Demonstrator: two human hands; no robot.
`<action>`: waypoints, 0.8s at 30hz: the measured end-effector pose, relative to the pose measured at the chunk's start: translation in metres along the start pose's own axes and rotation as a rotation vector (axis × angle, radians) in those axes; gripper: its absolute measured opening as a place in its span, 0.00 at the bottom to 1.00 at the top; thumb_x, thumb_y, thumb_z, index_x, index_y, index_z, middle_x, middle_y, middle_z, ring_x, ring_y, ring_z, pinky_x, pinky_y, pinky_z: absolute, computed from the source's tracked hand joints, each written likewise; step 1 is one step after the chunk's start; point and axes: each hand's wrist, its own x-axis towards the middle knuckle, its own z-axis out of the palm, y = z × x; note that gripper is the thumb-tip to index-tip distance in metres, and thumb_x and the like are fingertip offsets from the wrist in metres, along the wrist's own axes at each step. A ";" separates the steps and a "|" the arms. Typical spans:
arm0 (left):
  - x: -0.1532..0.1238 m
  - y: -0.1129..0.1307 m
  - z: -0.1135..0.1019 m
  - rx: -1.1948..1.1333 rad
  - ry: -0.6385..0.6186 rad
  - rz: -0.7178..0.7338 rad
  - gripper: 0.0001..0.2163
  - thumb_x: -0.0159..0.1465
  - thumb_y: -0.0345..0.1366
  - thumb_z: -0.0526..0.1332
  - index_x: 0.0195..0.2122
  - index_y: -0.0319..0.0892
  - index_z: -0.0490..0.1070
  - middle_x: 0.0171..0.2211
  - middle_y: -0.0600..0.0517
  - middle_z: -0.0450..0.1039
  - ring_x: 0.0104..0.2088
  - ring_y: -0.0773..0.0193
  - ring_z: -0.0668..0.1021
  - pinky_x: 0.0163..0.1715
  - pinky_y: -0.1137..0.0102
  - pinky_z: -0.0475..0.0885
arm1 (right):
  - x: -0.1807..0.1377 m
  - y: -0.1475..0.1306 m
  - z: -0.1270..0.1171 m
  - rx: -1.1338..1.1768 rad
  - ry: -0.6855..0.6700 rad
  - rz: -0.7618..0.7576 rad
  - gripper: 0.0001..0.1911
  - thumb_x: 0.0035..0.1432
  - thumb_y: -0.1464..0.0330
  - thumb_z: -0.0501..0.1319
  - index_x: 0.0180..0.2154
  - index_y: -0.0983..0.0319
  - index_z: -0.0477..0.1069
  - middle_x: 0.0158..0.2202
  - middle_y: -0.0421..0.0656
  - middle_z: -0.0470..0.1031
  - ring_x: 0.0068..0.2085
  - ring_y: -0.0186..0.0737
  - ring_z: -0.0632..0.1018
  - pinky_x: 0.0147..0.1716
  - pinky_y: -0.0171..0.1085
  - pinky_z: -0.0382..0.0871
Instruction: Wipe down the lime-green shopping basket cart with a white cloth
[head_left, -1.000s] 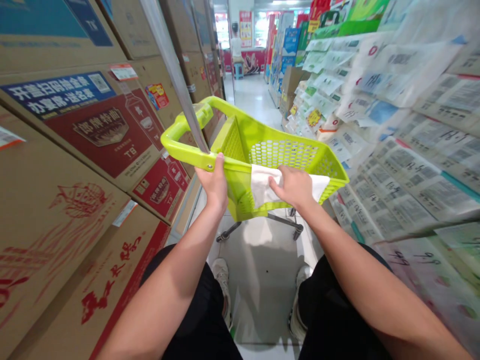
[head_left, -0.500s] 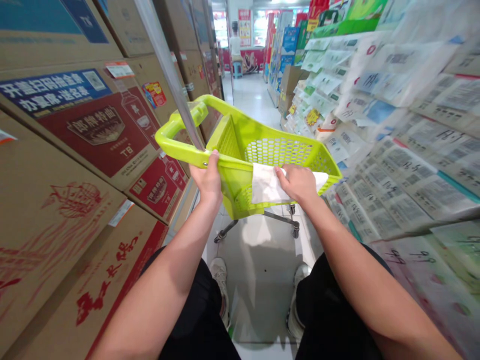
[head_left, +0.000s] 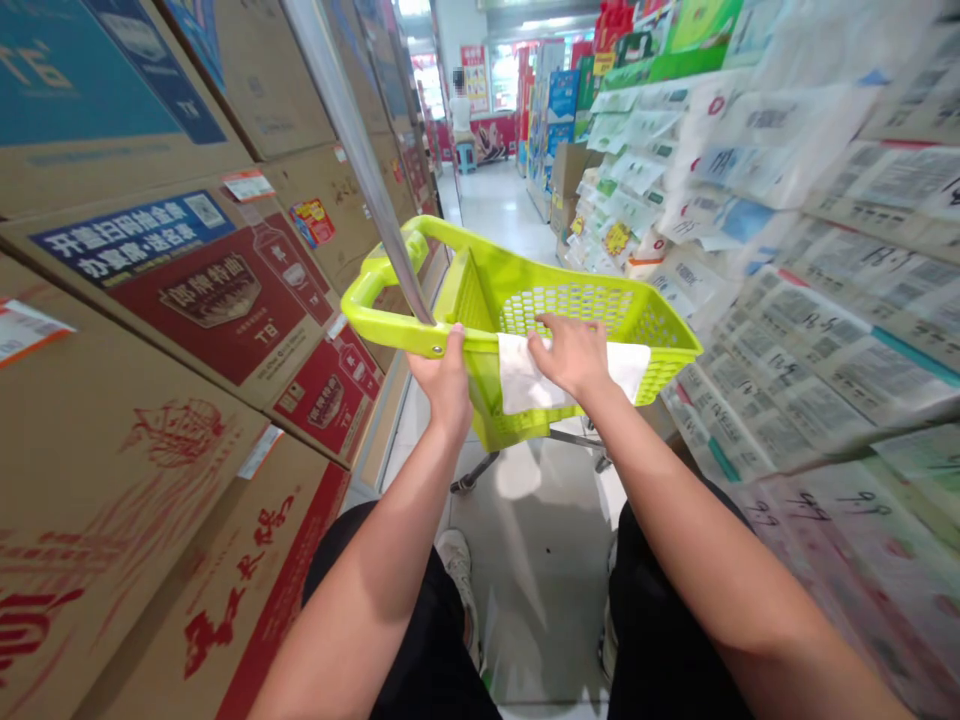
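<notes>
A lime-green shopping cart (head_left: 487, 290) stands tilted across the aisle before me. My left hand (head_left: 446, 390) is closed round its near rim, just below the handle, with the thumb on top. A white cloth (head_left: 517, 385) hangs folded over the long near side of the basket. On it rests my right hand (head_left: 574, 355), fingers curled over the rim and thumb on the cloth's near face, so the cloth is pinched against the rim. From the handle end of the cart rises a metal pole (head_left: 360, 150). The basket's visible inside holds nothing that I can make out.
Stacked cardboard cartons (head_left: 225, 290) wall the left side. Packs of tissue paper (head_left: 810, 330) are piled along the right. Farther down the aisle, a person (head_left: 461, 115) is by a blue stool (head_left: 466, 155). My shoes are on the tiled floor (head_left: 525, 580).
The view has shifted, so the cart appears farther right and lower. My right hand has slid toward the handle along the cloth, its fingers now reaching over the rim. My left hand keeps its grip.
</notes>
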 end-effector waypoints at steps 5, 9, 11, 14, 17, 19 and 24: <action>0.001 -0.001 0.006 -0.035 -0.014 -0.002 0.20 0.59 0.41 0.73 0.48 0.45 0.67 0.47 0.49 0.80 0.44 0.63 0.83 0.47 0.66 0.79 | 0.006 -0.006 -0.005 -0.007 -0.108 -0.012 0.29 0.73 0.52 0.46 0.49 0.57 0.83 0.51 0.54 0.83 0.55 0.57 0.80 0.51 0.48 0.66; 0.008 -0.003 0.003 -0.022 0.014 0.021 0.18 0.58 0.41 0.73 0.44 0.43 0.68 0.43 0.50 0.79 0.41 0.64 0.82 0.46 0.67 0.78 | 0.009 0.025 -0.008 -0.073 -0.288 0.118 0.39 0.73 0.46 0.39 0.46 0.58 0.85 0.44 0.56 0.84 0.48 0.59 0.83 0.41 0.45 0.68; 0.010 -0.002 0.001 -0.002 0.026 0.025 0.19 0.57 0.42 0.73 0.43 0.43 0.68 0.42 0.51 0.79 0.41 0.64 0.81 0.46 0.67 0.78 | 0.008 0.048 -0.010 -0.119 -0.307 0.171 0.40 0.73 0.46 0.39 0.46 0.60 0.85 0.46 0.58 0.84 0.49 0.61 0.83 0.41 0.46 0.69; 0.008 -0.002 0.002 0.028 0.045 0.045 0.19 0.58 0.43 0.73 0.44 0.43 0.67 0.43 0.51 0.78 0.42 0.64 0.81 0.48 0.67 0.77 | 0.003 0.080 -0.015 -0.172 -0.315 0.223 0.40 0.72 0.46 0.40 0.48 0.61 0.85 0.47 0.59 0.84 0.50 0.62 0.83 0.42 0.47 0.69; 0.001 -0.003 0.006 0.066 0.080 0.067 0.19 0.60 0.42 0.71 0.47 0.44 0.67 0.46 0.50 0.78 0.45 0.62 0.81 0.52 0.66 0.76 | -0.002 0.094 -0.019 -0.217 -0.317 0.207 0.36 0.72 0.50 0.43 0.47 0.60 0.86 0.45 0.58 0.84 0.50 0.62 0.83 0.45 0.49 0.69; -0.005 -0.006 0.010 0.072 0.099 0.072 0.19 0.60 0.41 0.71 0.48 0.44 0.66 0.48 0.49 0.78 0.47 0.61 0.82 0.54 0.64 0.75 | -0.005 0.089 -0.019 -0.234 -0.309 0.164 0.34 0.73 0.52 0.44 0.45 0.60 0.86 0.44 0.57 0.85 0.49 0.61 0.83 0.49 0.51 0.67; -0.015 -0.011 0.018 0.048 0.094 0.073 0.21 0.60 0.41 0.72 0.50 0.45 0.65 0.50 0.47 0.78 0.48 0.60 0.82 0.54 0.64 0.76 | -0.007 0.027 -0.017 -0.121 -0.225 0.031 0.32 0.74 0.52 0.45 0.45 0.59 0.85 0.41 0.54 0.85 0.47 0.57 0.83 0.46 0.46 0.67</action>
